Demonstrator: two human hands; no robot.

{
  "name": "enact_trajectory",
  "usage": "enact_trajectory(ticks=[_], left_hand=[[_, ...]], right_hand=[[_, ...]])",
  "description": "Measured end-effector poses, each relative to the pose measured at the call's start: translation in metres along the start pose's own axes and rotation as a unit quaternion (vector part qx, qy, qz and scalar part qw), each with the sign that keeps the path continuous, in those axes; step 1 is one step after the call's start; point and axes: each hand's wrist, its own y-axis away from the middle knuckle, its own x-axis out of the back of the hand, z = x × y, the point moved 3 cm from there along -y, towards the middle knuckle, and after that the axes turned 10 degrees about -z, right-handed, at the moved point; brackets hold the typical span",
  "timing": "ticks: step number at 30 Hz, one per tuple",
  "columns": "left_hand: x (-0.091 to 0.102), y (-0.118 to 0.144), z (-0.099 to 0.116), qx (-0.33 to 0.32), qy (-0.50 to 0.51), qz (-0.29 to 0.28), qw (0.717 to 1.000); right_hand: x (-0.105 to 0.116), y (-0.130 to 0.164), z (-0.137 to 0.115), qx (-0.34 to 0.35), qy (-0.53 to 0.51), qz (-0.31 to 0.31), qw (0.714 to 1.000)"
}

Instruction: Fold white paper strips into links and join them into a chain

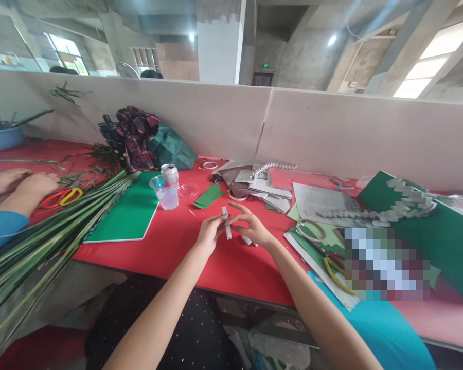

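table (pixel 185 241): red, under both hands, which hover above it
left hand (pixel 209 232): fingertips pinched on the strip's middle, from its left
right hand (pixel 251 227): fingers curled, pinching the same strip from its right; both equally near
folded paper strip (pixel 227 224): between the two hands, long axis near upright, top leaning away and left

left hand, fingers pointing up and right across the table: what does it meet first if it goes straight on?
The left hand already touches the folded paper strip it shares with the right hand; going straight on, it would likely meet that hand's fingers first, though depth is unclear.
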Motion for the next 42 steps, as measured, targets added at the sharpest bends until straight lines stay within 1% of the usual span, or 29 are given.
enact_trajectory(ticks=[2, 5, 7, 10, 14, 16, 19, 23, 28, 32, 36, 38, 42], left_hand=[[0.0, -0.001, 0.0, 0.019, 0.054, -0.003, 0.998], [0.0, -0.001, -0.001, 0.032, 0.087, -0.004, 0.996], [0.001, -0.001, -0.001, 0.042, 0.092, -0.001, 0.995], [0.001, -0.002, -0.001, 0.046, 0.088, -0.002, 0.995], [-0.001, -0.002, 0.002, 0.032, 0.083, -0.024, 0.996], [-0.003, -0.002, 0.003, 0.014, 0.08, -0.04, 0.996], [-0.007, -0.002, 0.005, -0.022, 0.059, -0.056, 0.996], [-0.008, -0.002, 0.005, -0.02, 0.025, -0.053, 0.998], [-0.005, -0.003, 0.005, -0.032, 0.026, -0.045, 0.998], [-0.004, -0.003, 0.006, -0.047, 0.013, -0.045, 0.998], [-0.006, -0.003, 0.006, -0.049, 0.015, -0.039, 0.998], [-0.008, -0.002, 0.007, -0.052, 0.014, -0.048, 0.997], [-0.01, 0.001, 0.006, -0.05, 0.008, -0.054, 0.997]], right_hand=[[-0.005, 0.0, 0.002, -0.001, 0.024, -0.013, 1.0], [-0.007, -0.002, 0.007, 0.002, 0.049, -0.006, 0.999], [-0.007, -0.003, 0.01, 0.009, 0.066, -0.004, 0.998], [-0.006, -0.003, 0.008, 0.013, 0.087, -0.023, 0.996], [-0.004, -0.001, 0.007, 0.0, 0.098, -0.04, 0.994], [-0.003, -0.001, 0.01, -0.014, 0.102, -0.04, 0.994], [0.0, -0.002, 0.017, -0.038, 0.11, -0.02, 0.993], [0.003, -0.001, 0.021, -0.053, 0.116, -0.005, 0.992], [0.004, -0.001, 0.016, -0.044, 0.138, 0.024, 0.989], [0.004, -0.003, 0.011, -0.026, 0.164, 0.058, 0.984], [0.005, -0.001, 0.008, -0.047, 0.21, 0.101, 0.971], [0.005, 0.001, 0.006, -0.059, 0.241, 0.103, 0.963], [0.004, 0.003, 0.006, -0.074, 0.287, 0.076, 0.952]])
